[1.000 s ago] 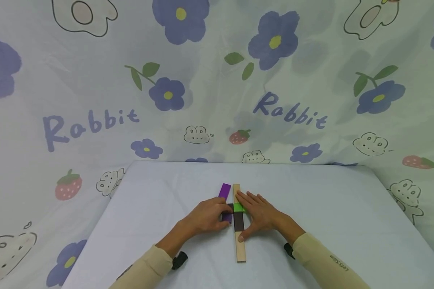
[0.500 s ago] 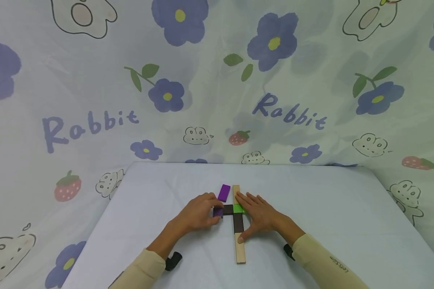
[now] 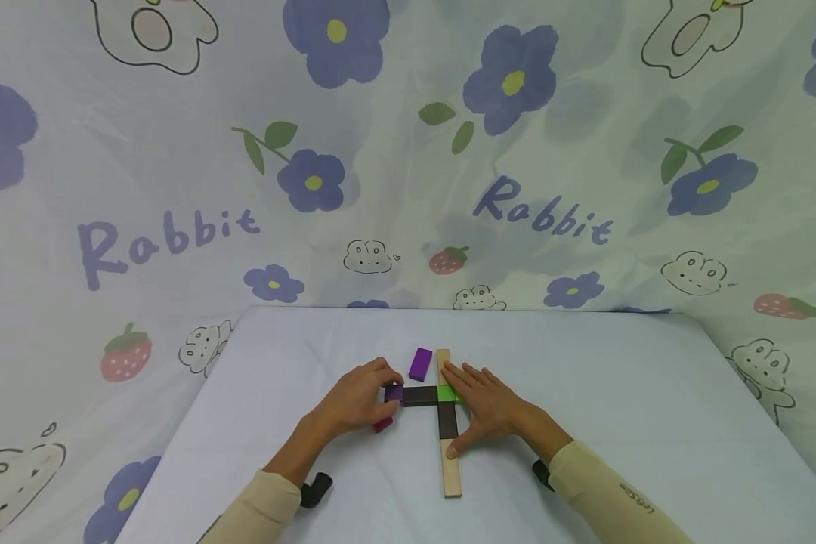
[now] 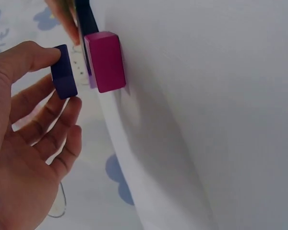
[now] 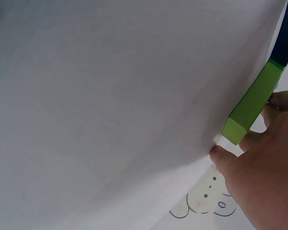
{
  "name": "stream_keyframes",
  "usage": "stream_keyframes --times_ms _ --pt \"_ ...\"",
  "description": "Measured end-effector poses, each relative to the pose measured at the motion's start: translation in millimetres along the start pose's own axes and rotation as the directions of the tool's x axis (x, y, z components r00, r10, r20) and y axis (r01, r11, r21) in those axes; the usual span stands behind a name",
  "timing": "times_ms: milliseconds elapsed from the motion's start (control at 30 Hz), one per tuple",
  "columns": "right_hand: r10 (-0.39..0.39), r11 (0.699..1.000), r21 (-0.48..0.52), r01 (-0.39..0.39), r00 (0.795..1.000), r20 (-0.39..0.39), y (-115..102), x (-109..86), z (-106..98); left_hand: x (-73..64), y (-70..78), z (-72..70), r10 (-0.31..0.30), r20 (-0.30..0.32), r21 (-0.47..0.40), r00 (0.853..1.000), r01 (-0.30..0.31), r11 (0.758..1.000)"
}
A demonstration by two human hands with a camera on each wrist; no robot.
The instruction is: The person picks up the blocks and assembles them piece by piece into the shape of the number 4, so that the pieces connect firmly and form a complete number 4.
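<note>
My left hand (image 3: 353, 397) pinches a dark purple block (image 4: 63, 72) between thumb and fingers, at the left end of a dark brown block (image 3: 420, 396). A magenta block (image 4: 105, 62) shows close by the left thumb. With fingers spread, my right hand (image 3: 493, 404) lies across a row of blocks. Its fingertips touch the far pale wooden block (image 3: 443, 355), and its thumb rests on the near wooden block (image 3: 452, 476). Between these lie a green block (image 3: 446, 393), partly hidden by the right hand, and a second dark brown block (image 3: 447, 420).
A bright purple block (image 3: 420, 364) lies apart, behind the sideways dark block. White cloth (image 3: 585, 378) covers the table, and a printed curtain (image 3: 394, 166) hangs behind its far edge. Black wrist devices (image 3: 316, 489) sit under both forearms.
My left hand has moved left with the dark purple block, uncovering the sideways dark brown block and the whole bright purple one. The magenta block has come into view. My right hand stays put.
</note>
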State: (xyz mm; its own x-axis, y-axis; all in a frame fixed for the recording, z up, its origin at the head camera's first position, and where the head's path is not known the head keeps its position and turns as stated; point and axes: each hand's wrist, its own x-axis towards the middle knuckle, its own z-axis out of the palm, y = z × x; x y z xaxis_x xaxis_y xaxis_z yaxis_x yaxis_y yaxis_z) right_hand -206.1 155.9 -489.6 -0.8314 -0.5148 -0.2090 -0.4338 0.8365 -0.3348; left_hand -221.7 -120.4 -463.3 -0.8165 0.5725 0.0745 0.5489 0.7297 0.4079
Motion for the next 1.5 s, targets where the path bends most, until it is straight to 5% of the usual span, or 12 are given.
stream_keyframes --times_ms 433,1500 --pt "0.009 1.000 0.004 -0.009 1.000 0.002 -1.0 0.2 0.9 -1.7 -11.1 6.1 -0.063 0.010 -0.030 0.998 0.063 0.998" --pt "0.004 1.000 0.006 -0.004 1.000 -0.002 -0.5 0.3 -0.4 7.1 -12.6 11.1 -0.009 0.049 0.003 0.999 0.009 1.000"
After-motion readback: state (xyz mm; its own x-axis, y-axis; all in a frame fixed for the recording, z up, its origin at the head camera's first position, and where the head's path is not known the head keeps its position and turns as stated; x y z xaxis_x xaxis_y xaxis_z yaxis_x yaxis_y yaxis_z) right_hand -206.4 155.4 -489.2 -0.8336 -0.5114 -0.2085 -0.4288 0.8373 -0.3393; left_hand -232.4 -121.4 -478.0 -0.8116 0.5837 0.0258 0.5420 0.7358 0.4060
